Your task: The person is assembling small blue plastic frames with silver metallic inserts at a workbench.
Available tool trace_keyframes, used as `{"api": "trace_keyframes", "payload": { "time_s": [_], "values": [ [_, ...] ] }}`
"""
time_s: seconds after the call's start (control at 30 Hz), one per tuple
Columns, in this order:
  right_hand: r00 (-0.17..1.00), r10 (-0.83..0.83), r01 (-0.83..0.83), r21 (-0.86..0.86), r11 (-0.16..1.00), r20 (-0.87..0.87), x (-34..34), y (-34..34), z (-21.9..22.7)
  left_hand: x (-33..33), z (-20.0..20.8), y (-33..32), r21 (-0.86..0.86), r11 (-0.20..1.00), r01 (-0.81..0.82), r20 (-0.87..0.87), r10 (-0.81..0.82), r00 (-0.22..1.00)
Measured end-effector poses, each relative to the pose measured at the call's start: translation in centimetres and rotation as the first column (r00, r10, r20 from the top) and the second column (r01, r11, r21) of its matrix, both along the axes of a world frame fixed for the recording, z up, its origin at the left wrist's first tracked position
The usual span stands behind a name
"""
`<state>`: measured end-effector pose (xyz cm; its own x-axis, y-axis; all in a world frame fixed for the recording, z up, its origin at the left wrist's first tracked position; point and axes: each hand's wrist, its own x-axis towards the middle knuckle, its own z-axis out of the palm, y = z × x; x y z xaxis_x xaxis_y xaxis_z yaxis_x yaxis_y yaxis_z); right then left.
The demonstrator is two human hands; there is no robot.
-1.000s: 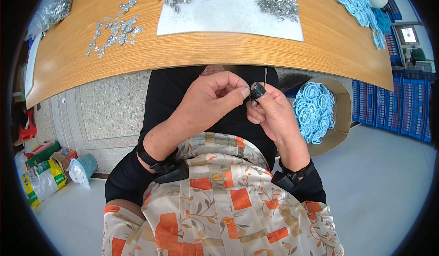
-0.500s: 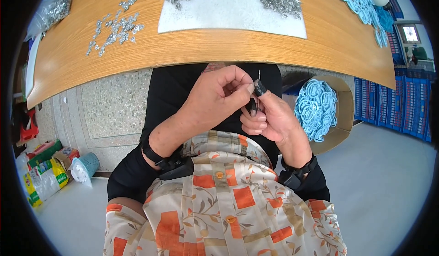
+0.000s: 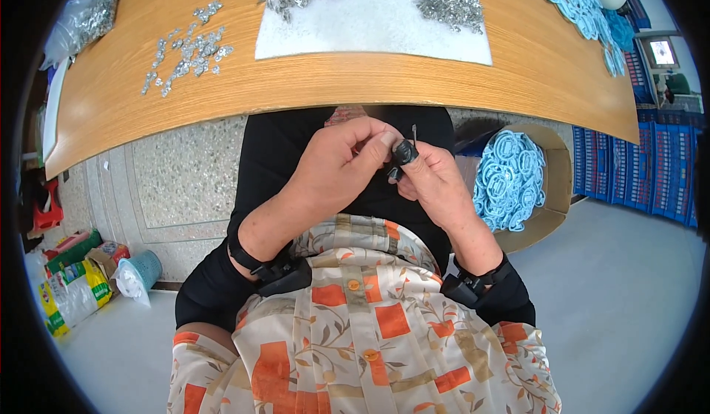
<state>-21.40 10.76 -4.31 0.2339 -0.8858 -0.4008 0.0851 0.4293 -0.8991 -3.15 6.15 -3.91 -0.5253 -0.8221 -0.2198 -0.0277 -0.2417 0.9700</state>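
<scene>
Above my lap, just before the table edge, my two hands meet. My left hand (image 3: 336, 159) is closed, its thumb and forefinger pinched at the tips; anything between them is too small or hidden to make out. My right hand (image 3: 436, 184) is closed beside it, black covers (image 3: 404, 152) on its thumb and a fingertip. From its grip a thin metal tool (image 3: 414, 134) points up toward the table; its lower part is hidden by the fingers. On the table, small silvery metal pieces (image 3: 196, 51) lie scattered at the left, and many more (image 3: 451, 3) are heaped on a white pad (image 3: 370, 33).
A clear bag of metal pieces (image 3: 92, 14) lies at the table's far left. Light blue loops (image 3: 569, 3) pile up at the far right. An open carton (image 3: 558, 162) beside my right knee holds more. Blue racks (image 3: 636, 166) stand beyond; a basket (image 3: 140, 270) sits on the left floor.
My right hand has turned, bringing its black-covered thumb closer to my left fingertips. The metal tool shows more broadly now. Both hands have shifted slightly left.
</scene>
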Motion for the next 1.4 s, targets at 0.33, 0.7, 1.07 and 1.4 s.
{"api": "trace_keyframes", "payload": {
  "time_s": [0.33, 0.7, 1.07, 1.4],
  "values": [
    [0.905, -0.17, 0.059, -0.281, 0.958, -0.39, 0.1, -0.8, 0.1, 0.1, -0.3, 0.3, 0.017, 0.999, 0.033, -0.17, -0.03, 0.985],
    [0.811, -0.216, -0.078, -0.466, 0.881, -0.544, -0.2, -0.7, -1.2, -0.8, 0.4, -0.1, 0.119, 0.993, -0.008, -0.176, 0.029, 0.984],
    [0.855, -0.184, -0.055, -0.439, 0.897, -0.484, 1.1, -1.3, 2.4, 0.2, 0.4, -1.0, -0.064, 0.998, -0.015, -0.216, 0.0, 0.976],
    [0.674, -0.16, -0.33, -0.487, 0.809, -0.721, -0.9, -10.1, 8.8, 4.9, 3.5, -4.7, -0.283, 0.886, -0.368, -0.28, 0.291, 0.915]
  ]
}}
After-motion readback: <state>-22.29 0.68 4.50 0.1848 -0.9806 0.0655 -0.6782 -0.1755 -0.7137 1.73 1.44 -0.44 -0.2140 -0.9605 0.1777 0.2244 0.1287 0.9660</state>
